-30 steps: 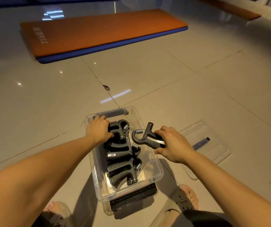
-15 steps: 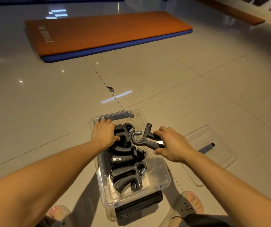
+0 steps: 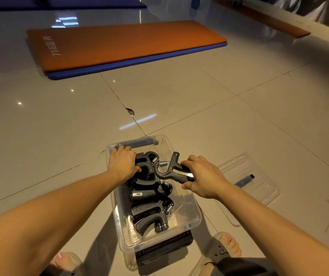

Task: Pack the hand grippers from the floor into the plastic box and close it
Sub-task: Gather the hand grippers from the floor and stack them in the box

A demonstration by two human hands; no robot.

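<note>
**One gripper held over the open box**

Nearer than the grip, the packed grippers (image 3: pixel 149 213) lie in the clear plastic box (image 3: pixel 197 216) on the tiled floor (image 3: pixel 60 136). The right hand (image 3: pixel 203 177) has its fingers curled round both handles of the held gripper (image 3: pixel 169 171), just above the box's far half. Left of the grip, the left hand (image 3: pixel 122 163) covers the farthest packed gripper; whether it clasps it cannot be told. The lid (image 3: pixel 259 188) lies on the floor right of the grip. An orange mat (image 3: pixel 129 42) lies well beyond.

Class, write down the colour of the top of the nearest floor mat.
The mat is orange on top, blue beneath; the head view shows it.
</note>
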